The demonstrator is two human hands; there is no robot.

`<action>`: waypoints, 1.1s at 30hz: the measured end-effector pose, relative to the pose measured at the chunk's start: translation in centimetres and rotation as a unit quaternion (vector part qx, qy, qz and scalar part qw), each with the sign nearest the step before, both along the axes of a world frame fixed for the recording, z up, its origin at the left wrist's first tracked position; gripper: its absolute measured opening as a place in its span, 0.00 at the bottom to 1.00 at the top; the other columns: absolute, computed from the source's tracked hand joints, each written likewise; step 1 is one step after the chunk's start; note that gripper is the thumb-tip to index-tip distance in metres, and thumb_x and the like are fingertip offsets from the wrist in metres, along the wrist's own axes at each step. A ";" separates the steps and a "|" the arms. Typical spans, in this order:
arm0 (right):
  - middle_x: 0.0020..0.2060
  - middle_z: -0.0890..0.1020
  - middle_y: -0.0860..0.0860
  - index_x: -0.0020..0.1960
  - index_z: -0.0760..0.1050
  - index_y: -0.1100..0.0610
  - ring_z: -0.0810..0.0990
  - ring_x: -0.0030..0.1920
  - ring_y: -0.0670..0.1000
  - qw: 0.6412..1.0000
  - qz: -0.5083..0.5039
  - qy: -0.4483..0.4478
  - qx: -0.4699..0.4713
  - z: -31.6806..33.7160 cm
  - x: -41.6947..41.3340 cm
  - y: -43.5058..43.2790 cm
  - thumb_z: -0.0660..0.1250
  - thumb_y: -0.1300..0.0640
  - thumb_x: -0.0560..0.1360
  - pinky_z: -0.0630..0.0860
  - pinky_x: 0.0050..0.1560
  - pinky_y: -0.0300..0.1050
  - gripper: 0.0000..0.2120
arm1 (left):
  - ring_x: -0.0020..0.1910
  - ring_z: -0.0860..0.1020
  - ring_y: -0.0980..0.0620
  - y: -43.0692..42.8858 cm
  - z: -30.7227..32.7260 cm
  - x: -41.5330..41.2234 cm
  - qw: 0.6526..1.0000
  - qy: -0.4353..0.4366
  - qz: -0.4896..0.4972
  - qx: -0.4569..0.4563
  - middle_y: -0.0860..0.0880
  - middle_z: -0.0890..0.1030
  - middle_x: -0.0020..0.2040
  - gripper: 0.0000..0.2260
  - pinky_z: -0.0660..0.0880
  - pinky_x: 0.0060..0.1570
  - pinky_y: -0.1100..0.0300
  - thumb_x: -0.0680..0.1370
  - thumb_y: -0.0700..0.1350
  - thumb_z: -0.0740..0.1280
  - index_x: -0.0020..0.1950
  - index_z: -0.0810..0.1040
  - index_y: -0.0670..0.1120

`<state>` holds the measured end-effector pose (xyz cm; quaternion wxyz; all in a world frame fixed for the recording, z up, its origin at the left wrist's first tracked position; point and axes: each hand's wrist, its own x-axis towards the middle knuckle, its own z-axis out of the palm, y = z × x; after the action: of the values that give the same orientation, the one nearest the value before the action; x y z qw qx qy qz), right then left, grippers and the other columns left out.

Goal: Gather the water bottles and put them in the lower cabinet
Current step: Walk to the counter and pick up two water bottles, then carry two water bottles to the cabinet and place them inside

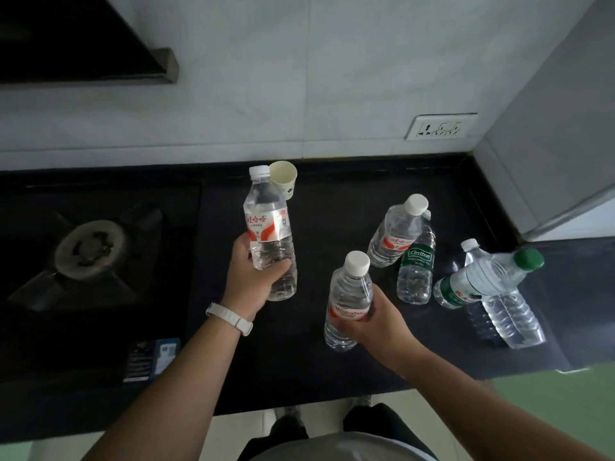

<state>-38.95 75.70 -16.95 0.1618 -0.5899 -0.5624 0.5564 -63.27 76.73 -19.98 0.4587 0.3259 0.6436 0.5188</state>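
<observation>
I stand before a black counter (332, 201) that runs across the middle of the frame, under a pale tiled wall. At the left a gas burner (91, 249) sits in the dark hob, and a range hood (76, 38) fills the upper left corner. A white wall socket (441, 127) is at the upper right, beside a grey wall that closes the corner. At the bottom I see light floor tiles and my dark shoes.

My left hand (256, 274) is closed around the lower half of a white-capped bottle (269, 227), upright, with a red and white label in Chinese characters. Just behind its cap stands a paper cup (284, 179). My right hand (376, 319) grasps a second bottle (349, 294) at its red label; the writing there I cannot read fully.

To the right, near each other on the counter, are a tilted bottle with a red label (394, 234), a bottle with a green label reading "Cestbon" (416, 264), a green-capped bottle (482, 281) and a clear bottle (509, 314) with a white cap.

The counter is open in the middle, between my hands and the back wall. Its front edge is close to my body.
</observation>
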 end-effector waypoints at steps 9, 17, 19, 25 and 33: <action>0.49 0.85 0.45 0.59 0.74 0.47 0.83 0.50 0.41 0.996 0.012 0.057 0.063 4.5 -3.3 -2.9 0.80 0.58 0.66 0.77 0.45 0.32 0.26 | 0.53 0.82 0.42 -3.1 5.8 -1.4 0.980 -0.115 -0.096 0.132 0.42 0.81 0.52 0.29 0.80 0.54 0.47 0.67 0.43 0.78 0.65 0.72 0.38; 0.52 0.85 0.48 0.61 0.74 0.50 0.84 0.54 0.47 0.986 0.046 0.111 0.118 7.6 -3.1 -3.3 0.80 0.60 0.67 0.79 0.57 0.49 0.27 | 0.58 0.79 0.38 -6.4 8.1 -0.7 0.970 -0.129 -0.080 0.191 0.40 0.79 0.57 0.26 0.76 0.62 0.36 0.74 0.43 0.74 0.69 0.70 0.39; 0.52 0.85 0.48 0.61 0.74 0.49 0.83 0.54 0.47 0.983 0.058 0.122 0.123 8.3 -2.6 -3.2 0.80 0.59 0.67 0.79 0.58 0.51 0.27 | 0.59 0.79 0.38 -7.4 8.9 -0.2 0.971 -0.136 -0.062 0.185 0.39 0.79 0.57 0.26 0.76 0.62 0.39 0.74 0.40 0.73 0.70 0.70 0.39; 0.51 0.85 0.49 0.60 0.74 0.50 0.84 0.52 0.48 0.975 0.095 0.156 0.127 10.1 0.3 -3.2 0.79 0.59 0.68 0.80 0.55 0.48 0.24 | 0.58 0.81 0.42 -10.3 11.4 3.3 0.972 -0.131 -0.022 0.193 0.43 0.81 0.57 0.25 0.79 0.58 0.48 0.73 0.42 0.74 0.68 0.73 0.43; 0.51 0.85 0.47 0.61 0.73 0.48 0.84 0.52 0.46 0.966 0.144 0.188 0.101 11.5 5.8 -4.6 0.79 0.59 0.69 0.79 0.53 0.44 0.25 | 0.59 0.81 0.41 -14.6 13.2 10.4 0.976 -0.119 0.051 0.174 0.42 0.83 0.58 0.19 0.79 0.58 0.46 0.76 0.41 0.69 0.67 0.75 0.44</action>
<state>-33.20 71.14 -5.43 0.2415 -0.3681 -0.6543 0.6149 -52.91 62.10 -6.76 0.4412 0.3032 0.5002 0.6807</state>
